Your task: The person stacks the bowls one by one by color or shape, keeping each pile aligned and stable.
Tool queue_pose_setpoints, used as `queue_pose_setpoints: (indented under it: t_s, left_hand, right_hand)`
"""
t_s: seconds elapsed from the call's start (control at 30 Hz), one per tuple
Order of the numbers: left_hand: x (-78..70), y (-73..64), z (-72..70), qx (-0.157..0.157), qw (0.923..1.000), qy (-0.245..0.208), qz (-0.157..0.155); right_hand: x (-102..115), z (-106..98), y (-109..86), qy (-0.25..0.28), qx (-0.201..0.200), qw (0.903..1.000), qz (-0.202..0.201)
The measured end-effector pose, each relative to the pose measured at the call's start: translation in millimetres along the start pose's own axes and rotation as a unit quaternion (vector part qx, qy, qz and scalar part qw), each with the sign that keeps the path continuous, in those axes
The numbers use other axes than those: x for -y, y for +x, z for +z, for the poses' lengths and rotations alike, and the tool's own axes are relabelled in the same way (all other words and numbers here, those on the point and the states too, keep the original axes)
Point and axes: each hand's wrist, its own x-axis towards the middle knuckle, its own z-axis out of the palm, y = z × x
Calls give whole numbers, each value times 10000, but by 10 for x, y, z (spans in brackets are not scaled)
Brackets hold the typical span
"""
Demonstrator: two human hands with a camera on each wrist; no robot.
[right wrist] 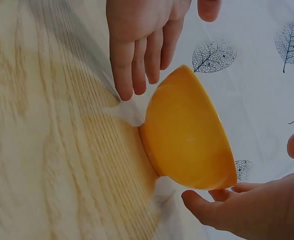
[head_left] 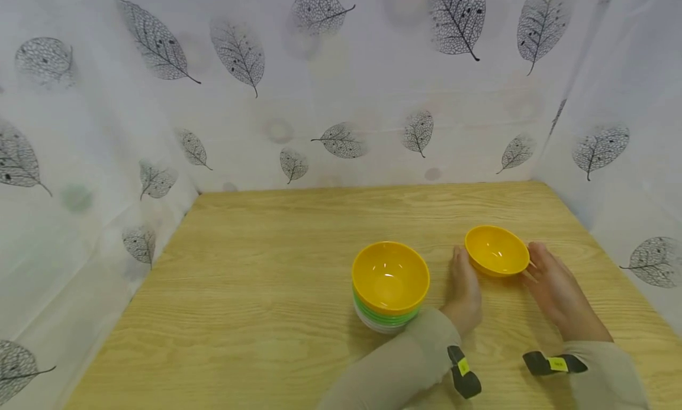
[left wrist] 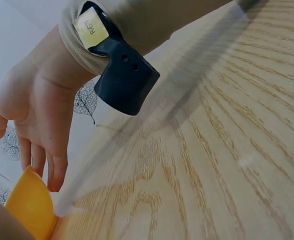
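Note:
A yellow bowl point(head_left: 497, 251) sits on the table at the right, between my two hands. My left hand point(head_left: 465, 291) stands on edge along its left side, fingers straight; whether it touches the bowl I cannot tell. On the other side my right hand point(head_left: 554, 291) has its fingers at the rim, extended rather than curled. The right wrist view shows the bowl point(right wrist: 187, 135) from the side, the left hand point(right wrist: 144, 45) above it in the picture and the right hand point(right wrist: 257, 205) below. In the left wrist view the right hand point(left wrist: 42, 105) has fingertips by the bowl point(left wrist: 32, 205).
Left of my left hand stands a stack of bowls, a yellow bowl point(head_left: 391, 278) on top with green bowls point(head_left: 387, 319) and a white one beneath. My left forearm point(head_left: 399, 362) passes close in front of it. Leaf-printed curtains point(head_left: 319, 102) border the wooden table point(head_left: 240, 291).

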Motion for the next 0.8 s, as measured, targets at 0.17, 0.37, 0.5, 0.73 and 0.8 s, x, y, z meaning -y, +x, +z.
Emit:
queue_pose_setpoints:
  t_s: [0.17, 0.37, 0.5, 0.73, 0.8]
  left_hand:
    - [-13, -23, 40, 32, 9999, -110, -65]
    - [-31, -59, 54, 115, 9997, -211, -6]
    - [-30, -68, 32, 163, 9997, -146, 107]
    - [-26, -98, 17, 203, 9990, 222, 333]
    - [-31, -125, 7, 319, 9983, 296, 397]
  right_hand:
    - [-10, -26, 7, 614, -40, 9980, 156]
    - [-24, -17, -2, 1424, -170, 9894, 223]
    - [-23, -7, -28, 1994, -56, 9799, -15]
    - [-2, -16, -76, 2318, 170, 9722, -294]
    - [4, -33, -99, 2319, 352, 9711, -438]
